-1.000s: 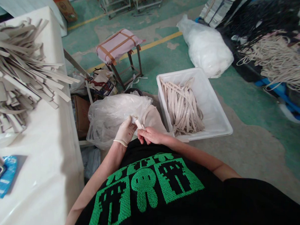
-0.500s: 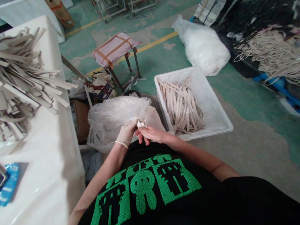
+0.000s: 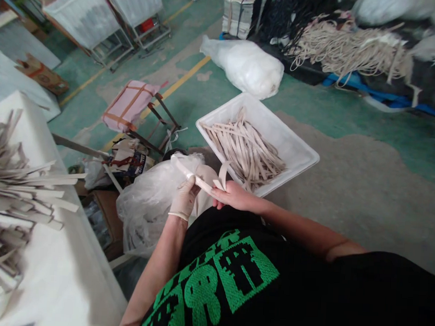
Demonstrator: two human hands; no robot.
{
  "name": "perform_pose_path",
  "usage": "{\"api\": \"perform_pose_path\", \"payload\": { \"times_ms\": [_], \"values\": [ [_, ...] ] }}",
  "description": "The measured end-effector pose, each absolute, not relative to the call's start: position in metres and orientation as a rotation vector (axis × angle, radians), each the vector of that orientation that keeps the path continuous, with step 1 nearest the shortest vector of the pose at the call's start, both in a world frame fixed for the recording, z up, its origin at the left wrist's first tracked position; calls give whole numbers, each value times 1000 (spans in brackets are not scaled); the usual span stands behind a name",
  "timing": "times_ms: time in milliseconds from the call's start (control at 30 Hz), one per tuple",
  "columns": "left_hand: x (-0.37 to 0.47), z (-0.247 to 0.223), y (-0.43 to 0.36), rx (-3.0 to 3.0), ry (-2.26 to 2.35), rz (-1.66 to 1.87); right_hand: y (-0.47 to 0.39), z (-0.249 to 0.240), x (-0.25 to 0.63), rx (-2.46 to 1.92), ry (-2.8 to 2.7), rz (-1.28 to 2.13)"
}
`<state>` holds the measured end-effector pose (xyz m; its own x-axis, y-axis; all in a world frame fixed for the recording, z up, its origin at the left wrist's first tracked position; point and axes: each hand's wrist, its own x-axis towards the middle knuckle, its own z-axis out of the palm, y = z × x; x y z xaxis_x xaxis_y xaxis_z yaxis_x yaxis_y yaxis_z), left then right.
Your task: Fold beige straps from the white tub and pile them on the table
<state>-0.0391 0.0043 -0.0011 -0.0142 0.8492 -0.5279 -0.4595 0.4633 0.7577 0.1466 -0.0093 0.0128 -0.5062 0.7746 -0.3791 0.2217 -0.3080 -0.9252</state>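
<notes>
My left hand [image 3: 184, 198], in a pale glove, pinches a light beige strip [image 3: 203, 184] in front of my waist. The bare right hand [image 3: 232, 196] grips the same strip farther along, and a loop of it curls up above the fingers. Just beyond my right hand stands a white plastic bin [image 3: 299, 150] with many beige strips [image 3: 252, 150] lying in it. A clear plastic bag [image 3: 143, 203] bulges beside my left hand.
On the left is a white-covered table [image 3: 65, 267] with a heap of strips [image 3: 25, 183]. Ahead are a stool with a pink cushion [image 3: 129, 106] and a stuffed white bag [image 3: 248, 68]. Piled cords [image 3: 348, 48] lie at the back right.
The strip, bunched between my hands before, is now stretched out, with a loop showing. My hands have moved slightly apart. The view has turned to the right.
</notes>
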Motion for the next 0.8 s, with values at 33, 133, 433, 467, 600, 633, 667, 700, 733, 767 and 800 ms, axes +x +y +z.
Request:
{"api": "perform_pose_path", "payload": {
  "times_ms": [33,133,433,467,600,633,667,700,733,767,800],
  "values": [
    [-40,0,8,417,1198,1096,-12,12,150,-1261,-1569,1869],
    [-32,1,13,472,1175,1015,-14,11,154,-1324,-1519,1820],
    [-27,3,19,469,1207,1012,-10,7,147,-1326,-1536,1867],
    [-28,2,18,482,1199,985,-10,7,145,-1357,-1528,1862],
    [-26,-2,12,557,1096,916,-4,8,137,-1423,-1509,1721],
    [-28,-2,12,557,1103,943,-3,8,136,-1419,-1552,1702],
    [-31,-1,13,547,1124,979,-4,8,135,-1406,-1604,1705],
    [-35,-1,14,532,1153,1014,-6,7,135,-1389,-1656,1727],
    [-38,0,15,517,1181,1038,-8,7,136,-1377,-1693,1757],
    [-41,0,15,504,1199,1045,-10,7,136,-1372,-1711,1789],
    [-43,-1,14,498,1204,1036,-12,7,135,-1374,-1710,1815]
  ]
}}
